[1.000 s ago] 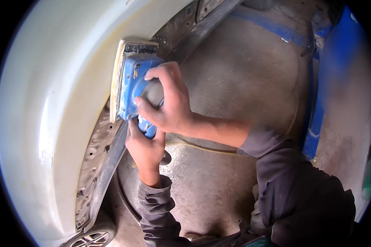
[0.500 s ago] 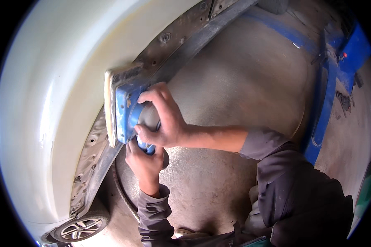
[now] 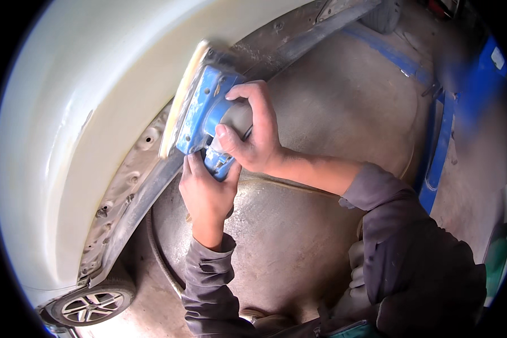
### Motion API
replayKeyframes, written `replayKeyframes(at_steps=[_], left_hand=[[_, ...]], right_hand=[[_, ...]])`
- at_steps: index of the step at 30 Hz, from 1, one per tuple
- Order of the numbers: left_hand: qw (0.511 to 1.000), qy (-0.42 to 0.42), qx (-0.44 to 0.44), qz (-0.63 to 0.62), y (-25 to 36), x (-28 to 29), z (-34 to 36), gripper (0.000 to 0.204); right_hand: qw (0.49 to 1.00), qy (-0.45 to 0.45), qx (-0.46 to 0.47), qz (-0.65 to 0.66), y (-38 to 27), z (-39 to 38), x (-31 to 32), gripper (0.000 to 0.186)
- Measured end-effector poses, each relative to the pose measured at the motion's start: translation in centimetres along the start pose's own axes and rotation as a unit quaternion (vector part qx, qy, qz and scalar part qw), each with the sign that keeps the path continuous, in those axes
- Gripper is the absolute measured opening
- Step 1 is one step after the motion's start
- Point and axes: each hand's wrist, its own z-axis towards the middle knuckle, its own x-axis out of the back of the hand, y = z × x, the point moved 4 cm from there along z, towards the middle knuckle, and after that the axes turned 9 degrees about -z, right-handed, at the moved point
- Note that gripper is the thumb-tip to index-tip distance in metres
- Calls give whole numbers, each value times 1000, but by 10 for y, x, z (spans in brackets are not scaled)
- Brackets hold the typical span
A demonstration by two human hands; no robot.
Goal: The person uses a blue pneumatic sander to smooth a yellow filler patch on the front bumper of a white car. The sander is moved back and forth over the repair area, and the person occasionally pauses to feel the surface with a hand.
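Observation:
A blue power sander [image 3: 200, 110] with worn paint is held between my two hands. Its pale flat pad [image 3: 181, 101] lies along the lower edge of a light-coloured car body panel [image 3: 84, 135]. My right hand [image 3: 256, 129] wraps round the sander's rounded grey top, thumb on the near side. Lower down, my left hand [image 3: 208, 186] grips the blue handle end; some of its fingers are hidden behind the tool. Beneath the panel runs a bare sill [image 3: 135, 158] with bolt holes and scuffed metal.
A ribbed hose [image 3: 160, 253] curves across the concrete floor [image 3: 265, 236] below my left forearm. A car wheel [image 3: 93, 304] is at the lower left, and another tyre [image 3: 382, 17] at the top. Blue metal lift parts [image 3: 436, 152] stand on the right.
Both hands have carried the sander up and to the right along the panel's edge. It is tilted more now. My grip looks the same.

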Motion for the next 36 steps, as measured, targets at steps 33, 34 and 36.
replayKeyframes(at_steps=[33,34,36], left_hand=[[999,-25,-12,-45,18,-19,50,67],[998,-13,-15,-57,15,-16,48,67],[997,5,-7,-83,9,-6,38,70]], right_hand=[[993,84,-76,-39,9,37,20,30],[993,85,-68,-38,4,39,17,31],[996,76,-27,-45,-10,35,7,32]])
